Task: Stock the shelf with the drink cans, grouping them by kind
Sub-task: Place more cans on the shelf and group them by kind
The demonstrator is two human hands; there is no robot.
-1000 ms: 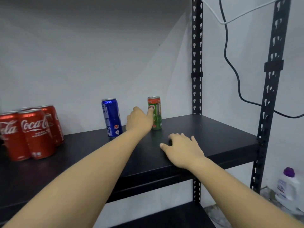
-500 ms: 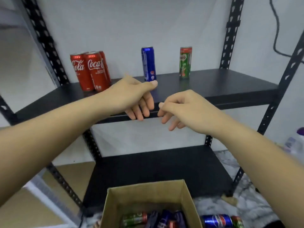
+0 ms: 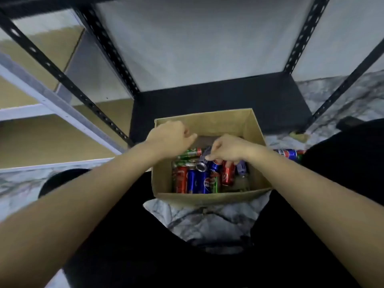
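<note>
1. Both your hands have dropped from the shelf edge into the cardboard box (image 3: 254, 129), and your view has tipped down with them.
2. Your left hand (image 3: 169, 138) is curled over the box's far left corner; whether it holds anything, you cannot tell.
3. Your right hand (image 3: 228, 149) pinches a purple can (image 3: 204, 155) lying on the heap of cans (image 3: 199, 179) (red, blue, green).
4. A blue can (image 3: 288, 153) lies outside, right of the box.
5. Ahead, the lower shelf (image 3: 228, 100) stands between black posts (image 3: 99, 113).
</note>
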